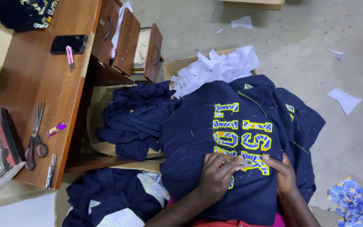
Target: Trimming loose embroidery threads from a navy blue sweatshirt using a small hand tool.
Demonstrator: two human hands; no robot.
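Shirt [232, 138] under both: left hand [217, 176], right hand [283, 174] on lettering.

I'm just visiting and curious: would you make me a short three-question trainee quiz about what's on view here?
1. True or false: both hands rest on the navy garment with the yellow and blue appliqué letters.
2. Which lies on the wooden desk beside the scissors? A) a black phone B) a small purple object C) a white paper scrap
3. Fill in: the cardboard box behind the garment holds a pile of white ____ pieces.

Key
1. True: the left hand and the right hand both press on the lettering.
2. B, the small purple object; the black phone lies farther up the desk.
3. Paper: the white paper pieces.
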